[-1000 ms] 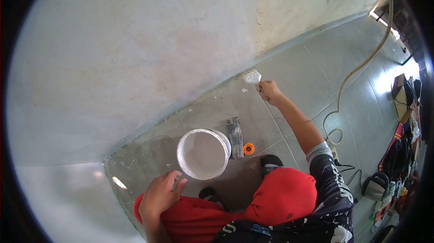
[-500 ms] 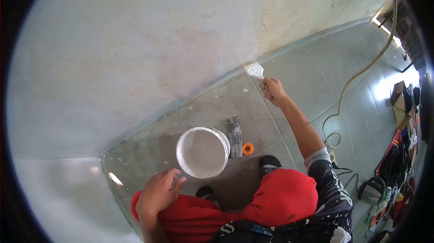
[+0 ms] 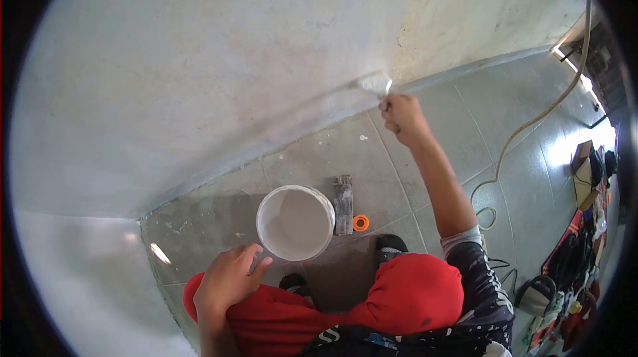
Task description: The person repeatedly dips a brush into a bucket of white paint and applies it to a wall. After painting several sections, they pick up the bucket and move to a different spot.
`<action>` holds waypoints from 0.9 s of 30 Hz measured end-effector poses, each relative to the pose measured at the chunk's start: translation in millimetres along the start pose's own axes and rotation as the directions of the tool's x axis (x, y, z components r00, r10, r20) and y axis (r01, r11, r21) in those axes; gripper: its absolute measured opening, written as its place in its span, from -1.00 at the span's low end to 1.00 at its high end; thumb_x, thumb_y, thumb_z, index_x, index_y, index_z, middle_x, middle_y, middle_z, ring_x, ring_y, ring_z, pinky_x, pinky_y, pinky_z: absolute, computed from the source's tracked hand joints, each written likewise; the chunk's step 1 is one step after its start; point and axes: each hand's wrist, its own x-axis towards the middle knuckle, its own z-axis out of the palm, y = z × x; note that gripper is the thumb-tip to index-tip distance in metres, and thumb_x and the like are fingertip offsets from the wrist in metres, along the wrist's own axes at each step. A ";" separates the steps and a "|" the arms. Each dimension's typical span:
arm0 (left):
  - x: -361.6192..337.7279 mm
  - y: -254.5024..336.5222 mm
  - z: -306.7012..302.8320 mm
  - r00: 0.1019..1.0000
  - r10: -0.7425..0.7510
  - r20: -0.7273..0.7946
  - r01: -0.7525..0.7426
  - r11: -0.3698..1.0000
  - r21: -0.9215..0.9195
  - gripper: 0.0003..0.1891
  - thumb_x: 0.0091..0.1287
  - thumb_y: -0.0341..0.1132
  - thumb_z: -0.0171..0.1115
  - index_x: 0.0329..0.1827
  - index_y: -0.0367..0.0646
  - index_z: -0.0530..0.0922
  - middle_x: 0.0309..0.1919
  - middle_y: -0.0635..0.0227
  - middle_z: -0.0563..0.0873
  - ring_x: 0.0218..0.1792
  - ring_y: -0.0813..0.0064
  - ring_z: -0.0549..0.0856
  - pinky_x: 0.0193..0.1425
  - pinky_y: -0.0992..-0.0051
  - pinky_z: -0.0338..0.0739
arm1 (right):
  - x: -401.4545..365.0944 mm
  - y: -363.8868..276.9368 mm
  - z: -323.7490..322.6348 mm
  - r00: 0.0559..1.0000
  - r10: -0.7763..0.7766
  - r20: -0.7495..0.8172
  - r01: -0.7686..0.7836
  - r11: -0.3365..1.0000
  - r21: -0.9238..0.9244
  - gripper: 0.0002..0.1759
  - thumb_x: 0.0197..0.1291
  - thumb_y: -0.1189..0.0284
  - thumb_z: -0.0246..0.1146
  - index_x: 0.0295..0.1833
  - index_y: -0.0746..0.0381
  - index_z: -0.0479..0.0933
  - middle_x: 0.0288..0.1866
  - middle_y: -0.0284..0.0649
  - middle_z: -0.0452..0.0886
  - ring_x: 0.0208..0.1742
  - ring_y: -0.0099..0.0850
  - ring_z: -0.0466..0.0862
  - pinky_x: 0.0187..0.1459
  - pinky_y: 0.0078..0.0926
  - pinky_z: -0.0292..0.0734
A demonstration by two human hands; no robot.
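Soft light, hot glare on floor point(image 3: 372, 151) far R, refl. low L, shadow streak along wall point(image 3: 232, 58), fisheye w/ dark corners, brush point(image 3: 375, 83) sl. blurred

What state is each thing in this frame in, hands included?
Wall: stained
Brush: gripped, head by the wall
Right hand: closed on the brush
Left hand: empty, loosely curled
Bucket: upright, uncovered
Dark flat tool: lying flat
Orange ring: lying flat
Pale cord: looped near one end

The bucket point(image 3: 329, 212) and brush point(image 3: 375, 84) are white, the trousers point(image 3: 417, 290) red.
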 end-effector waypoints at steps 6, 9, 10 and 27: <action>2.6 2.6 -2.4 1.000 -0.015 -0.013 0.015 1.000 0.004 -0.66 0.36 -0.11 0.11 -0.09 -0.25 0.54 -0.20 0.01 0.69 -0.16 -0.01 0.65 -0.03 0.17 0.52 | -78.4 -90.6 15.0 0.937 -0.319 0.145 0.295 0.941 0.169 -0.78 0.38 0.37 0.08 -0.10 0.33 0.48 -0.53 -0.43 0.38 -0.73 -0.76 0.14 -0.75 -0.72 -0.07; 0.3 -1.2 -2.6 1.000 -0.018 -0.007 0.018 1.000 -0.010 -0.64 0.36 -0.09 0.11 -0.02 -0.21 0.53 -0.15 0.04 0.69 -0.11 0.03 0.66 -0.03 0.23 0.53 | -49.6 -51.7 20.3 0.939 -0.325 0.112 0.306 0.938 0.161 -0.74 0.40 0.31 0.09 -0.06 0.30 0.50 -0.55 -0.44 0.39 -0.75 -0.76 0.16 -0.75 -0.72 -0.01; -1.4 -1.5 -2.0 0.999 -0.027 -0.020 0.027 1.000 0.006 -0.64 0.36 -0.09 0.11 -0.02 -0.22 0.53 -0.16 0.05 0.69 -0.11 0.03 0.66 -0.03 0.23 0.53 | -33.4 -28.7 18.5 0.952 -0.295 0.078 0.282 0.949 0.144 -0.73 0.40 0.29 0.09 -0.05 0.30 0.51 -0.57 -0.44 0.38 -0.75 -0.75 0.18 -0.75 -0.71 0.02; -14.7 7.3 -1.7 0.998 -0.023 -0.057 0.025 0.999 0.032 -0.66 0.36 -0.11 0.12 -0.08 -0.25 0.54 -0.18 0.04 0.68 -0.13 0.01 0.64 -0.01 0.19 0.51 | 41.4 86.8 4.5 0.982 0.184 -0.033 -0.186 0.980 -0.074 -0.78 0.31 0.38 0.09 -0.32 0.30 0.41 -0.58 -0.40 0.34 -0.71 -0.66 0.22 -0.73 -0.63 0.02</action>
